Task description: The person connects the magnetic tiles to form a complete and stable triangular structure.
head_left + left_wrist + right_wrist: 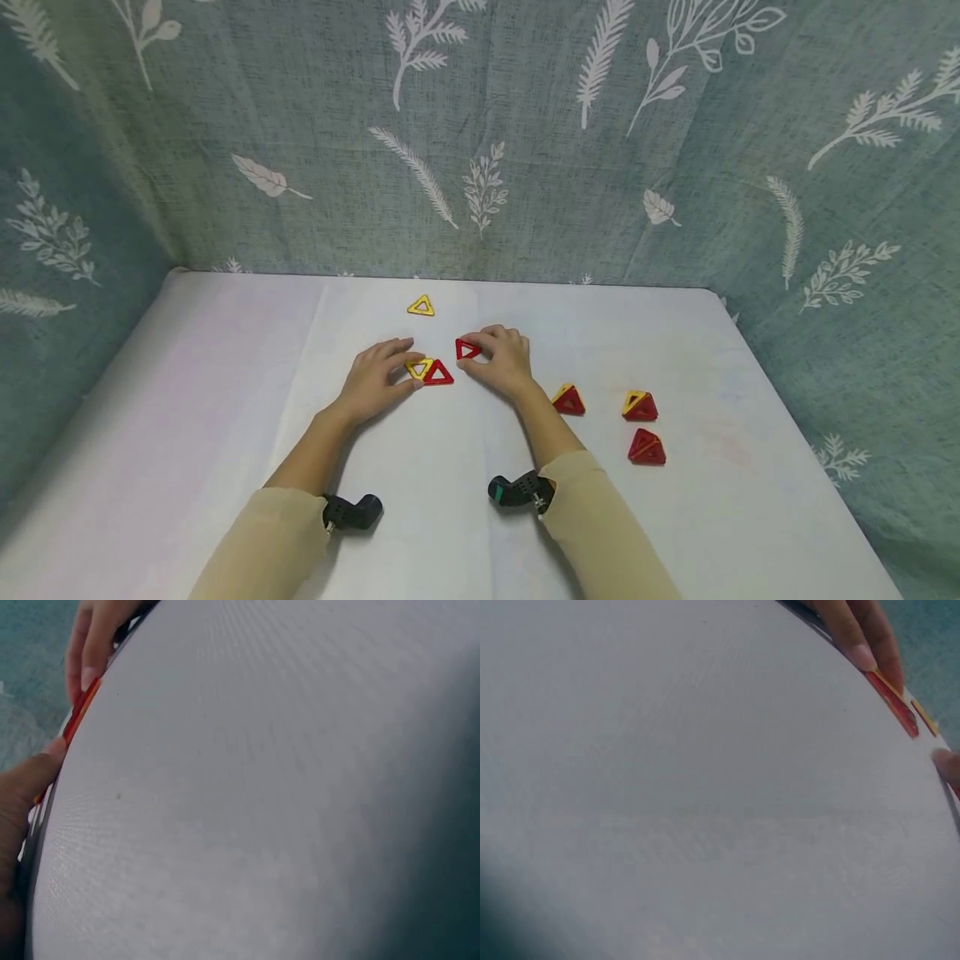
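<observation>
My left hand (378,377) pinches a yellow triangular magnetic tile (417,367) between thumb and fingers on the white table. A red triangular tile (439,374) lies flat against its right side. My right hand (501,360) pinches another red triangular tile (467,349), a little above and to the right of that pair and apart from it. In the left wrist view, part of my left hand (26,784) shows at the edge, by the red and yellow tile edges (81,712). Only a fingertip of my right hand (949,766) appears in the right wrist view.
A single yellow triangular tile (422,306) lies farther back on the table (225,375). To the right of my right forearm stand three small pyramids of tiles: a red-and-yellow one (569,400), another red-and-yellow one (640,407) and a red one (647,448). Patterned green cloth (337,150) surrounds the table.
</observation>
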`<state>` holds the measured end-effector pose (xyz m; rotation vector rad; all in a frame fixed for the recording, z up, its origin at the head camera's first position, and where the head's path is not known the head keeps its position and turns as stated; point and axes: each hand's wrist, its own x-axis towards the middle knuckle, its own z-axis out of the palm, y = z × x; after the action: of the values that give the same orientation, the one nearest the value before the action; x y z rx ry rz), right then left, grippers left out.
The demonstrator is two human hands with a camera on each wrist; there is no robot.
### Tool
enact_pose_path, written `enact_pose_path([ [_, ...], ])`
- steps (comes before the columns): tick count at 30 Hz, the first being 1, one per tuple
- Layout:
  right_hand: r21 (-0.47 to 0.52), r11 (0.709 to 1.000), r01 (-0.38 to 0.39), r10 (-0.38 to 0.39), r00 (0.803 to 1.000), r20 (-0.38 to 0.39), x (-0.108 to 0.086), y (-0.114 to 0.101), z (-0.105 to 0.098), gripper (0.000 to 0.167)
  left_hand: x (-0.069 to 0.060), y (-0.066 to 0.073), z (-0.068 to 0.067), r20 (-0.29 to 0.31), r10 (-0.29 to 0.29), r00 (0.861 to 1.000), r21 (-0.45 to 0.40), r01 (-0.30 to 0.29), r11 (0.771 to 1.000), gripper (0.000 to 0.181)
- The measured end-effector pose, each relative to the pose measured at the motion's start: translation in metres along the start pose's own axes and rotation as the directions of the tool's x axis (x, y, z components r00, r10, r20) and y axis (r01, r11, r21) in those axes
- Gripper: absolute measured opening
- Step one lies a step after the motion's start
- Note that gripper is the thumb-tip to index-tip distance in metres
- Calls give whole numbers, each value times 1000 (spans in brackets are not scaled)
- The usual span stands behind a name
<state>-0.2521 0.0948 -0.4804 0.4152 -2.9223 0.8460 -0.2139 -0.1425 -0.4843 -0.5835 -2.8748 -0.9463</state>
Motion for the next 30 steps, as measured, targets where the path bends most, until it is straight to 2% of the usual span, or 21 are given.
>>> enact_pose_path([
  [4, -11, 998, 65, -63, 994, 92, 0, 1, -5, 42, 0, -1, -4, 13, 7, 1000, -8, -7, 1000, 43],
  [9, 19, 994, 110, -112, 985, 129, -2, 2, -10, 41, 1, 0, -4, 17, 33, 999, -20, -32, 999, 42],
  [15, 29, 990, 140, -143, 978, 154, -6, 4, -11, 42, 2, 2, 0, 31, 22, 999, -41, -20, 999, 42],
  [25, 27, 975, 220, -221, 960, 171, -7, 3, -9, 41, 2, 1, 0, 46, -1, 999, -20, 2, 1000, 41],
  [28, 51, 976, 210, -216, 960, 178, -6, 2, -9, 39, 0, 2, -1, 54, 0, 999, -20, 1, 1000, 41],
  [30, 83, 979, 186, -198, 967, 163, -6, 2, -8, 37, -1, 2, -2, 54, 6, 999, -19, -5, 1000, 41],
])
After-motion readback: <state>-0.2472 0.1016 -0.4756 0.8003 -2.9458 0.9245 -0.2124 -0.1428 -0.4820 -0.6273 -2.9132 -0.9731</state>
